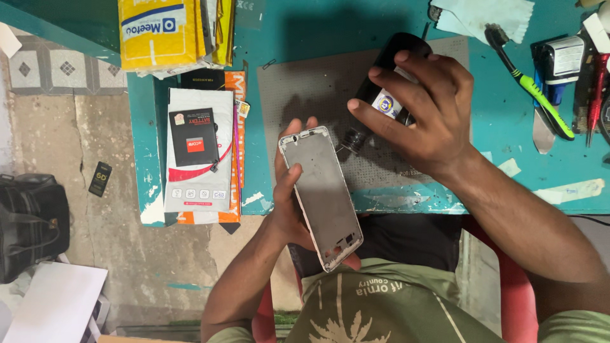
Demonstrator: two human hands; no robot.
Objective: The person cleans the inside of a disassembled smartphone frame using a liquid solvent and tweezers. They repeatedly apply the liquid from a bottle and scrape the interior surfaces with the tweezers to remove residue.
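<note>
My left hand (289, 203) holds a bare phone frame (321, 197), grey inside with a light metal rim, tilted lengthwise toward me above the table's front edge. My right hand (422, 114) grips a black bottle (387, 76) with a round label, tipped so its nozzle (351, 141) points down at the frame's upper right corner. The nozzle sits just beside the frame; whether it touches I cannot tell. Both hands hover over a grey work mat (305, 89) on the teal table (502, 140).
A white battery box (198, 152) lies on orange packets at the table's left edge, with yellow padded envelopes (168, 32) behind. A green-handled brush (530, 89), tools and a cloth (486, 16) sit at the right. A black bag (28, 222) rests on the floor at left.
</note>
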